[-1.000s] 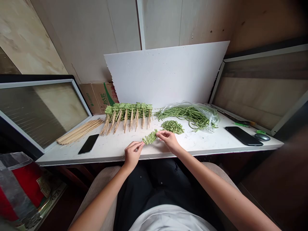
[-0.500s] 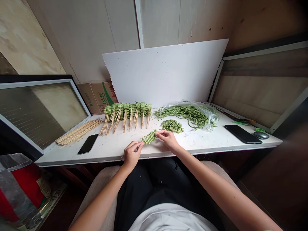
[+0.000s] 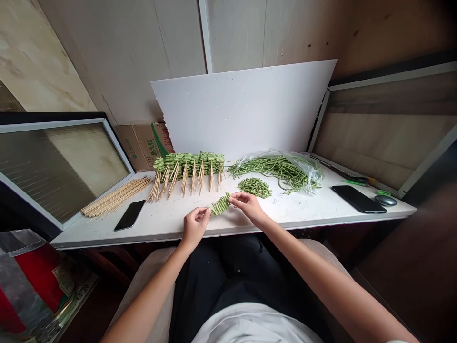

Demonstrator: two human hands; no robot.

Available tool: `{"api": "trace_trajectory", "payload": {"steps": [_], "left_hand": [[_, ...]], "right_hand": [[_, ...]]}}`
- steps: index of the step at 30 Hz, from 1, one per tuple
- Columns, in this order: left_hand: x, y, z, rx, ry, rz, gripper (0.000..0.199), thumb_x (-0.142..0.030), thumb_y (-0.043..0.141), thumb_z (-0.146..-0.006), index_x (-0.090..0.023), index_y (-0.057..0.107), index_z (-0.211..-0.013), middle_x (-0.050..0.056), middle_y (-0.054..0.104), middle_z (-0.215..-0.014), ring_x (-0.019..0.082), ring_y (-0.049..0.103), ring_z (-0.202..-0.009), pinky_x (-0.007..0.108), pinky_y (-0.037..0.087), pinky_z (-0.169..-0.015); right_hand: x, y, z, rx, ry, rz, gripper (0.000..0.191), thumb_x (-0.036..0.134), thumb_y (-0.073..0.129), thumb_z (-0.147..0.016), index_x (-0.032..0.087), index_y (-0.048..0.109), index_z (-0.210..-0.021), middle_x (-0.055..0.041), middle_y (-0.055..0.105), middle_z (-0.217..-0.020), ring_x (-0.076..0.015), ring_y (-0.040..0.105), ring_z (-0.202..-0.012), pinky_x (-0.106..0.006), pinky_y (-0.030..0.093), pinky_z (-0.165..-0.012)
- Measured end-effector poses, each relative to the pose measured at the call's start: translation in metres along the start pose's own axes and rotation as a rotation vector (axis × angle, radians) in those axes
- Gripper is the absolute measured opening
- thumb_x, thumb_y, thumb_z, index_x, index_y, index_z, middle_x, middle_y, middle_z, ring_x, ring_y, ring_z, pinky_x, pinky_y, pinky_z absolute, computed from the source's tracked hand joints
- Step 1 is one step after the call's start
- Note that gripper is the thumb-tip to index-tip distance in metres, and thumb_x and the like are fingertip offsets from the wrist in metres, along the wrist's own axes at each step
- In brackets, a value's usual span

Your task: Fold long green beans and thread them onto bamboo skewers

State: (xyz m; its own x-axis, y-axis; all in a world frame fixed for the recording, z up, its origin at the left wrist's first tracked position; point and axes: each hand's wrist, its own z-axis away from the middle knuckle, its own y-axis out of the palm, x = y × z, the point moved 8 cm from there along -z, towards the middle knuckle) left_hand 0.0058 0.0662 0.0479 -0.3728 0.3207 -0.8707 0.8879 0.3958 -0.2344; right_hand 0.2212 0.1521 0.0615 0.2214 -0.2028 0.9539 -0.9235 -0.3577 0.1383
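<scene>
A skewer of short green bean pieces (image 3: 220, 205) is held between my two hands above the front of the white table (image 3: 285, 209). My left hand (image 3: 196, 223) pinches at its lower left end. The fingers of my right hand (image 3: 246, 202) close on its upper right end. Just behind my right hand lies a pile of cut bean pieces (image 3: 254, 186). Filled bean skewers (image 3: 189, 162) are stacked at the back left, their bare stick ends (image 3: 184, 181) pointing toward me. Long uncut beans (image 3: 274, 166) lie partly in a clear plastic bag (image 3: 310, 166).
Bare wooden skewers (image 3: 116, 195) lie at the left, beside a phone (image 3: 130, 215). On the right are a black phone (image 3: 358, 199) and a mouse (image 3: 386, 200). A white board (image 3: 243, 109) and a cardboard box (image 3: 137, 143) stand behind.
My left hand has shifted slightly, with its fingers now drawn closer together at the skewer's end. The held skewer has moved very slightly left with my right hand.
</scene>
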Motion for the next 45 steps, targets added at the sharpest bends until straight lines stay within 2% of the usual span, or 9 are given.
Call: {"api": "trace_trajectory", "payload": {"steps": [16, 22, 25, 29, 33, 37, 39, 41, 45], "left_hand": [[-0.004, -0.001, 0.000, 0.007, 0.073, 0.004, 0.032, -0.046, 0.070, -0.092, -0.015, 0.077, -0.092, 0.006, 0.075, -0.075, 0.015, 0.063, -0.059, 0.023, 0.049, -0.052], [0.003, 0.010, -0.003, 0.172, -0.024, 0.025, 0.037, -0.050, 0.071, -0.090, -0.014, 0.077, -0.093, 0.009, 0.076, -0.079, 0.017, 0.067, -0.063, 0.024, 0.052, -0.052], [0.002, 0.015, -0.003, 0.261, -0.019, -0.025, 0.036, -0.049, 0.074, -0.088, -0.014, 0.078, -0.090, 0.009, 0.076, -0.077, 0.017, 0.066, -0.062, 0.025, 0.052, -0.055], [0.001, 0.016, -0.003, 0.294, -0.012, -0.058, 0.035, -0.048, 0.073, -0.088, -0.014, 0.080, -0.090, 0.007, 0.074, -0.072, 0.016, 0.063, -0.059, 0.025, 0.050, -0.054], [-0.005, 0.002, -0.009, 0.180, 0.132, -0.134, 0.028, -0.043, 0.074, -0.088, -0.016, 0.081, -0.092, 0.007, 0.074, -0.075, 0.016, 0.062, -0.060, 0.027, 0.051, -0.057], [-0.006, -0.012, -0.015, 0.106, 0.257, -0.232, 0.017, -0.032, 0.071, -0.090, -0.019, 0.082, -0.093, 0.008, 0.075, -0.089, 0.018, 0.068, -0.073, 0.030, 0.056, -0.067], [0.000, -0.015, -0.017, 0.113, 0.266, -0.279, 0.015, -0.029, 0.070, -0.091, -0.020, 0.082, -0.090, 0.008, 0.073, -0.086, 0.019, 0.067, -0.073, 0.030, 0.056, -0.066], [0.004, -0.014, -0.017, 0.136, 0.290, -0.354, 0.013, -0.025, 0.071, -0.090, -0.020, 0.082, -0.087, 0.007, 0.073, -0.083, 0.020, 0.067, -0.074, 0.032, 0.056, -0.067], [0.006, -0.011, -0.015, 0.143, 0.381, -0.515, 0.012, -0.017, 0.071, -0.089, -0.021, 0.081, -0.093, 0.007, 0.073, -0.087, 0.025, 0.065, -0.090, 0.040, 0.054, -0.082]], "right_hand": [[0.002, 0.005, 0.003, 0.023, 0.000, 0.004, 0.037, 0.049, 0.089, -0.069, 0.020, 0.078, -0.089, -0.0056, 0.076, -0.091, -0.0201, 0.069, -0.084, -0.032, 0.053, -0.081], [0.004, -0.004, 0.000, -0.003, 0.027, -0.022, 0.037, 0.047, 0.089, -0.070, 0.019, 0.077, -0.092, -0.0051, 0.076, -0.090, -0.0182, 0.068, -0.082, -0.031, 0.052, -0.078], [0.006, -0.013, -0.004, -0.038, 0.011, -0.013, 0.038, 0.047, 0.088, -0.071, 0.019, 0.078, -0.094, -0.0061, 0.076, -0.095, -0.0193, 0.068, -0.087, -0.031, 0.052, -0.078], [0.007, -0.021, -0.008, -0.074, 0.007, -0.011, 0.040, 0.049, 0.088, -0.071, 0.019, 0.078, -0.095, -0.0074, 0.077, -0.097, -0.0217, 0.069, -0.092, -0.031, 0.052, -0.075], [0.008, -0.023, -0.009, -0.083, 0.010, 0.025, 0.042, 0.051, 0.087, -0.071, 0.020, 0.078, -0.095, -0.0079, 0.078, -0.097, -0.0224, 0.070, -0.091, -0.031, 0.051, -0.071], [0.008, -0.029, -0.008, -0.088, 0.128, 0.195, 0.039, 0.054, 0.084, -0.073, 0.019, 0.079, -0.088, -0.0100, 0.079, -0.097, -0.0238, 0.070, -0.089, -0.031, 0.049, -0.065], [0.014, -0.035, -0.008, -0.124, 0.144, 0.248, 0.037, 0.053, 0.082, -0.076, 0.019, 0.080, -0.088, -0.0111, 0.079, -0.100, -0.0252, 0.070, -0.091, -0.033, 0.052, -0.070], [0.027, -0.043, -0.009, -0.189, 0.087, 0.246, 0.034, 0.050, 0.080, -0.079, 0.018, 0.080, -0.091, -0.0113, 0.079, -0.101, -0.0263, 0.071, -0.095, -0.037, 0.054, -0.080], [0.046, -0.042, -0.010, -0.190, -0.046, 0.274, 0.030, 0.046, 0.074, -0.085, 0.019, 0.080, -0.092, -0.0113, 0.080, -0.100, -0.0286, 0.072, -0.099, -0.045, 0.054, -0.094]]}}
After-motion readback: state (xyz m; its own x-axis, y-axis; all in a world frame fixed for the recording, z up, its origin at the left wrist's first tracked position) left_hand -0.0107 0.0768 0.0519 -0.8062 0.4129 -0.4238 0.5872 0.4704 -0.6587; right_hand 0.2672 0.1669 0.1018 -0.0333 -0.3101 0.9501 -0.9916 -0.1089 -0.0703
